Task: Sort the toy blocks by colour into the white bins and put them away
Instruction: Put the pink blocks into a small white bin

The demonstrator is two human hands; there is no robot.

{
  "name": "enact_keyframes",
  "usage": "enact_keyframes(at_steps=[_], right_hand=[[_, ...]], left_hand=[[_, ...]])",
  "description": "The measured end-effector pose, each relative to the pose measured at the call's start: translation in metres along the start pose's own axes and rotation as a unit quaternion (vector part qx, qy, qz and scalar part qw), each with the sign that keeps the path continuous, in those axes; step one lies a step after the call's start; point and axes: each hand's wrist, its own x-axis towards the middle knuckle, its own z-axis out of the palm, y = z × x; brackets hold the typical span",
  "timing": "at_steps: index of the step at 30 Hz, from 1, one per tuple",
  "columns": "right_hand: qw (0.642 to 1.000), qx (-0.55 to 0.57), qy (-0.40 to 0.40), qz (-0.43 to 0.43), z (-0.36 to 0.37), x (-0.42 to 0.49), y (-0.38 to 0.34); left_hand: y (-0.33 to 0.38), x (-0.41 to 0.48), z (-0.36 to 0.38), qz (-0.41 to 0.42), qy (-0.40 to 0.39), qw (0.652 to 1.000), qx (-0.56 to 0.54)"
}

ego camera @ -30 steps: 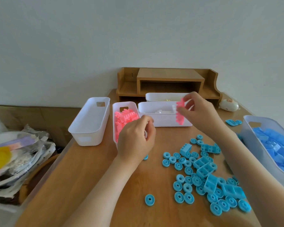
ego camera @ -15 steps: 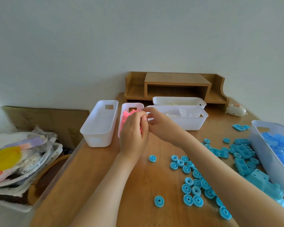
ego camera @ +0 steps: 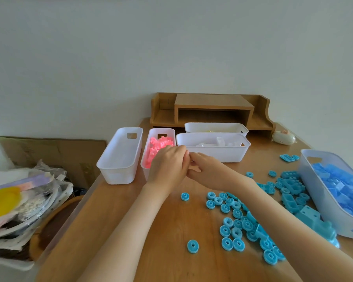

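My left hand and my right hand meet fingertip to fingertip over the near end of the narrow white bin that holds pink blocks. Both hands have curled fingers, and whatever is between them is hidden. Left of it stands an empty white bin. To the right a long bin holds white blocks, and another bin behind it shows some yellow. Several light blue wheels and blocks lie loose on the wooden table. A large bin at the right holds blue blocks.
A wooden desk shelf stands against the wall behind the bins, with a small white gadget to its right. Off the table's left edge sits a clear box of bagged clutter, with cardboard behind it.
My right hand, which held pink blocks up over the white-block bin, has come down left to meet my left hand at the pink bin. The pink blocks no longer show in it.
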Motion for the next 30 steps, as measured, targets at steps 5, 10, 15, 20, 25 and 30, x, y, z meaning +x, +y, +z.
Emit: enact_keyframes(at_steps=[5,10,15,20,25,30], right_hand=[[1.0,0.008,-0.02,0.003,0.003,-0.001,0.002],[0.999,0.03,0.001,-0.032,0.009,-0.003,-0.011],[0.996,0.017,-0.045,-0.072,0.025,0.0,-0.027],[0.995,0.024,-0.084,-0.053,0.035,0.014,-0.037],[0.997,-0.02,-0.068,-0.006,0.037,0.041,-0.029],[0.998,-0.039,-0.041,-0.02,0.024,0.032,-0.022]], left_hand=[[-0.002,-0.01,-0.008,-0.005,-0.013,1.0,0.002],[-0.022,-0.029,-0.023,-0.13,-0.023,0.983,0.127],[-0.041,-0.045,-0.044,-0.228,-0.051,0.947,0.219],[-0.053,-0.052,-0.055,-0.169,-0.077,0.957,0.225],[-0.048,-0.058,-0.059,-0.141,-0.106,0.971,0.163],[-0.015,-0.061,-0.066,-0.15,-0.106,0.98,0.079]])
